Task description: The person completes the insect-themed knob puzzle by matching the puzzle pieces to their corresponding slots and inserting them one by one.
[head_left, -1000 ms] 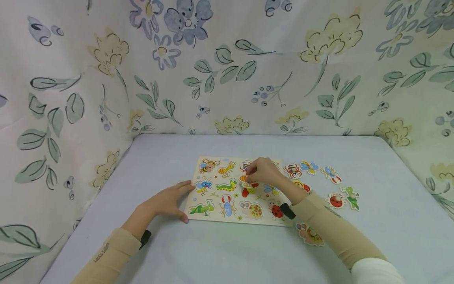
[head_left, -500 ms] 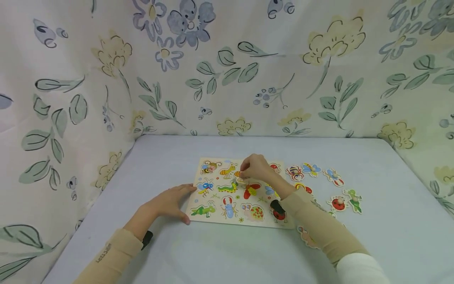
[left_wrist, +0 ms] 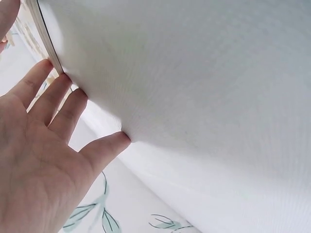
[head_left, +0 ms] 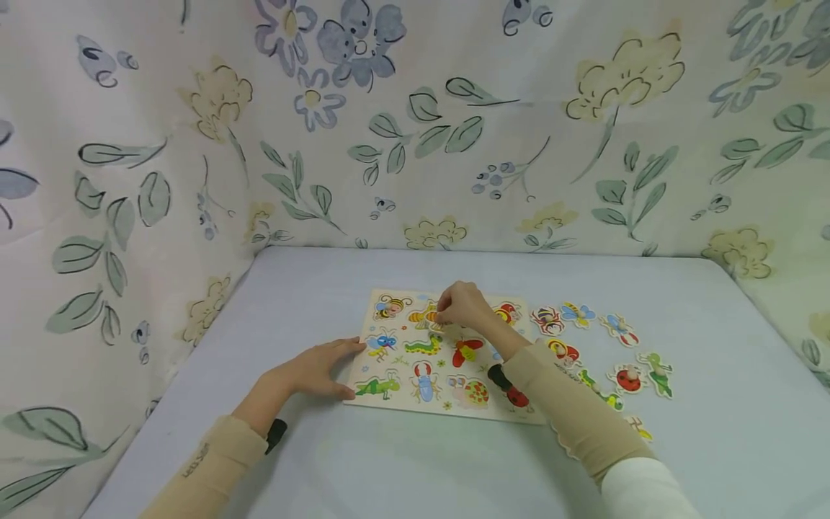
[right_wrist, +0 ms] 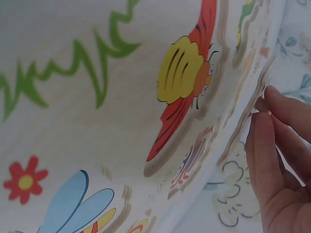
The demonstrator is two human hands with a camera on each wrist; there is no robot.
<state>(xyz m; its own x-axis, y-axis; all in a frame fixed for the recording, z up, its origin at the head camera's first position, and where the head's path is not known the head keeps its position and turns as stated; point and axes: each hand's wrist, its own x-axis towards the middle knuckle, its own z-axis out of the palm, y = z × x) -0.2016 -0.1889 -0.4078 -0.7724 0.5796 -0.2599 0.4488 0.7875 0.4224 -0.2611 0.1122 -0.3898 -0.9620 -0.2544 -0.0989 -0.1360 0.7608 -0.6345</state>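
A pale wooden insect puzzle board (head_left: 402,405) lies on the table, its recesses showing a bee, a caterpillar, a stag beetle and others. Over its back row, my right hand (head_left: 463,306) pinches an orange-striped insect puzzle piece (head_left: 431,318) close above the matching orange picture. Seen edge-on in the right wrist view, the held piece (right_wrist: 245,119) hangs tilted over the board, thumb and fingertips meeting at its back. My left hand (head_left: 318,371) rests at the board's left edge with fingers spread. Its fingertips (left_wrist: 63,77) touch that edge, the thumb lying on the table.
Several loose pieces lie right of the board, among them a spider (head_left: 547,321), a blue-winged insect (head_left: 577,314), a stag beetle (head_left: 620,329), a ladybug (head_left: 627,378) and a grasshopper (head_left: 658,373). My right forearm covers part of this group. A floral cloth (head_left: 415,166) backs the table.
My right hand has carried the orange-striped piece leftward from above the red butterfly picture to the orange insect picture in the back row. The left hand keeps its place at the board's edge.
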